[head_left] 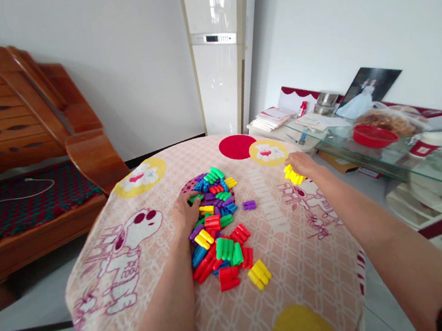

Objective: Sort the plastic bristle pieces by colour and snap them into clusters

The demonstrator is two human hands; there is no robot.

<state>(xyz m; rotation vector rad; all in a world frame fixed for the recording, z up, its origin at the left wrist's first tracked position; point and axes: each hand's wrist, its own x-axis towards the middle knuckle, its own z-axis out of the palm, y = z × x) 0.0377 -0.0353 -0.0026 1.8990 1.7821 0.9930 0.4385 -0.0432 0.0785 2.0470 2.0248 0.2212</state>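
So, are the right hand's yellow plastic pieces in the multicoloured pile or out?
Out: pink patterned cloth shows between those yellow pieces and the pile.

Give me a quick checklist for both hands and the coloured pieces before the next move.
1. Yellow pieces at the right hand clear of the mixed pile: ok, bare cloth lies between.
2. Right hand's grip on them: cannot tell whether lifted or resting.
3. Left hand at the pile: ok, by its left side; its hold on anything: cannot tell.
4. Pile sorted by colour: not ok, red, green, blue, yellow and purple are mixed.
5. No strays: not ok, a purple piece lies apart, right of the pile.
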